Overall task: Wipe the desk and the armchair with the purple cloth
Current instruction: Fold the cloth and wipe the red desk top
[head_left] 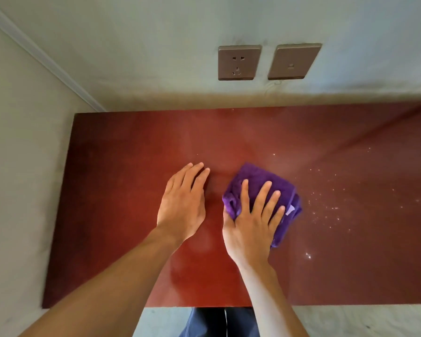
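A reddish-brown desk (122, 190) fills the middle of the head view, set against the wall. The purple cloth (260, 181) lies bunched on the desk just right of centre. My right hand (250, 222) presses flat on top of the cloth, fingers spread, thumb at its left edge. My left hand (182, 203) rests flat on the bare desk just left of the cloth, fingers together, holding nothing. White specks and dust (326, 203) are scattered over the desk to the right of the cloth. No armchair is in view.
Two brown wall plates, a socket (238, 62) and a blank-looking plate (293, 61), sit on the pale wall behind the desk. A wall corner with white trim (46, 59) runs at the left. Below the desk's front edge my blue trousers (219, 322) show.
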Motion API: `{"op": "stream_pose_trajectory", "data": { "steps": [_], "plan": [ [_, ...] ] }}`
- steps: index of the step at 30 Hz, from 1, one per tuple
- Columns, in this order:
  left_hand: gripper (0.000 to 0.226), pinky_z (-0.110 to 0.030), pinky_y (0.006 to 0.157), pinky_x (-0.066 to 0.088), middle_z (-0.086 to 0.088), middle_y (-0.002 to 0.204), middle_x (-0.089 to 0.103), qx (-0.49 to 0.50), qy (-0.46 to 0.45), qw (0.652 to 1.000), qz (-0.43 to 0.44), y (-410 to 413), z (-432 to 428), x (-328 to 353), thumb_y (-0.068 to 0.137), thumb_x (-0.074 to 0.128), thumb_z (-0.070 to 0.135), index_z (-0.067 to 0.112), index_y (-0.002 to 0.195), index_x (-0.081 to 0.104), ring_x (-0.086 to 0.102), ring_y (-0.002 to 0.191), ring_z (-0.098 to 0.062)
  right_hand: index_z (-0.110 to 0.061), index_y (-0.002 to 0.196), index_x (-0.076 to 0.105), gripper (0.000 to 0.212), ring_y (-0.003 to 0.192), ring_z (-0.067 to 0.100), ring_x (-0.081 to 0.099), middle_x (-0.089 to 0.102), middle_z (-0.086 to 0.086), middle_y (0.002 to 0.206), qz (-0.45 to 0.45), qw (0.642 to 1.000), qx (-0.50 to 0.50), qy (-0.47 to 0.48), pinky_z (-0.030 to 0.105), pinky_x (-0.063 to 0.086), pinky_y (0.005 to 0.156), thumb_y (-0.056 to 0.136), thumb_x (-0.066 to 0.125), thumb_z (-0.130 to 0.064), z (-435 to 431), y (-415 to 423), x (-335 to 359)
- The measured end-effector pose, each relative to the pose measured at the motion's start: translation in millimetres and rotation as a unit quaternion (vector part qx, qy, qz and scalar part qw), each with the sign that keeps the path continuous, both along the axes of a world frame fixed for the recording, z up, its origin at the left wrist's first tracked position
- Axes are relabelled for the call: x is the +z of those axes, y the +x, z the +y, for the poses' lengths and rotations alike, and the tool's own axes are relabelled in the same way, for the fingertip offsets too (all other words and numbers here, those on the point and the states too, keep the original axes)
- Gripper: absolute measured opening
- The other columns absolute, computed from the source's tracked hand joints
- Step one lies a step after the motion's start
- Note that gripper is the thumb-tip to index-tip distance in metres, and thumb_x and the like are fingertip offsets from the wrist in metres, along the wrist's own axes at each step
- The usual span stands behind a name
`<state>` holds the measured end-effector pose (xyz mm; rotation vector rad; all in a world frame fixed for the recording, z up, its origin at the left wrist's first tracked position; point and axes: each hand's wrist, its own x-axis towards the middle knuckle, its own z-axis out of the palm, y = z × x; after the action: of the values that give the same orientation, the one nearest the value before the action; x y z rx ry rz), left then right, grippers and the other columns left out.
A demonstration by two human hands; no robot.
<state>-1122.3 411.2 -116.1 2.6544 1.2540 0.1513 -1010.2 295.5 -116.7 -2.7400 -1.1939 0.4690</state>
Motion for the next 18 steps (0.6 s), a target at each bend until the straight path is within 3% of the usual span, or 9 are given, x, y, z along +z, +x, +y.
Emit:
{"op": "stream_pose_trajectory", "data": {
  "steps": [4, 11, 15, 18],
  "plan": [
    [0.056, -0.051, 0.123, 0.020, -0.006, 0.160, 0.032, 0.093, 0.001, 0.990, 0.101, -11.8, 11.9, 3.8, 0.099, 0.038, 0.030, 0.016, 0.153, 0.034, 0.025, 0.150, -0.027, -0.031, 0.163, 0.006, 0.074, 0.155, 0.040, -0.014, -0.012, 0.017, 0.169, 0.015, 1.000, -0.007, 0.016, 0.059, -0.009, 0.123, 0.100, 0.033, -0.058, 72.1, 31.0, -4.9],
    [0.053, -0.047, 0.118, 0.034, 0.002, 0.158, 0.038, 0.117, -0.026, 0.988, 0.095, -14.3, 20.7, 5.9, 0.098, 0.043, 0.030, 0.021, 0.150, 0.040, 0.033, 0.147, -0.022, -0.037, 0.162, 0.005, 0.074, 0.155, 0.040, -0.016, -0.013, 0.015, 0.170, 0.010, 0.999, 0.050, 0.012, 0.060, -0.009, 0.123, 0.098, 0.032, -0.062, 132.5, 38.8, -8.3],
    [0.053, -0.046, 0.116, 0.037, 0.003, 0.156, 0.041, 0.105, -0.018, 0.991, 0.087, -20.8, 22.5, 4.1, 0.097, 0.045, 0.027, 0.021, 0.149, 0.042, 0.036, 0.145, -0.021, -0.043, 0.160, 0.009, 0.073, 0.155, 0.039, -0.014, -0.010, 0.011, 0.171, -0.002, 0.985, 0.168, 0.023, 0.059, -0.010, 0.123, 0.094, 0.034, -0.063, 130.5, 26.0, -8.6],
    [0.051, -0.047, 0.112, 0.040, 0.002, 0.155, 0.043, 0.101, -0.012, 0.990, 0.093, -21.6, 23.4, 4.8, 0.097, 0.044, 0.027, 0.020, 0.148, 0.044, 0.038, 0.144, -0.022, -0.042, 0.159, 0.022, 0.072, 0.157, 0.038, -0.003, 0.002, 0.011, 0.171, -0.026, 0.963, 0.265, 0.050, 0.059, -0.004, 0.124, 0.091, 0.039, -0.058, 109.0, 25.1, -7.1]
  ]
}}
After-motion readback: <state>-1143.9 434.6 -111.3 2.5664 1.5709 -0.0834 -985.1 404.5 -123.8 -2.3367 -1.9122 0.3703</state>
